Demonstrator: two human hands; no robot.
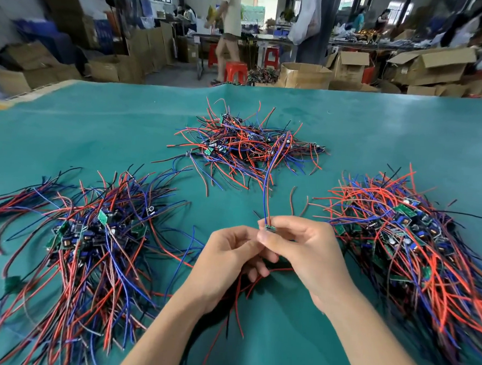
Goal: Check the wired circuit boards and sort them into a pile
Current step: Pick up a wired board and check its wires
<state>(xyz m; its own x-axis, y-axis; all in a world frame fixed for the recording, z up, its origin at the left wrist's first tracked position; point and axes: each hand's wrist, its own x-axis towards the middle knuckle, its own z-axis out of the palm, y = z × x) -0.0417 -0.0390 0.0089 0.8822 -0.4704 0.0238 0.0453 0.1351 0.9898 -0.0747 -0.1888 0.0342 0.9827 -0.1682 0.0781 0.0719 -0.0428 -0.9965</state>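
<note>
A small green circuit board (268, 228) is pinched between the fingertips of my right hand (300, 249), above the table's near middle. Its blue and red wires (266, 189) run up toward the far pile (244, 146). My left hand (224, 259) is curled just left of the board, its fingers around red and black wires (239, 291) that hang down toward me. A large pile of wired boards (91, 238) lies at the left, another pile (415, 241) at the right.
The teal table cover (376, 128) spreads under everything. Beyond the far edge stand cardboard boxes (304, 75), red stools (236, 71) and a person walking (231, 28). More people sit at benches in the background.
</note>
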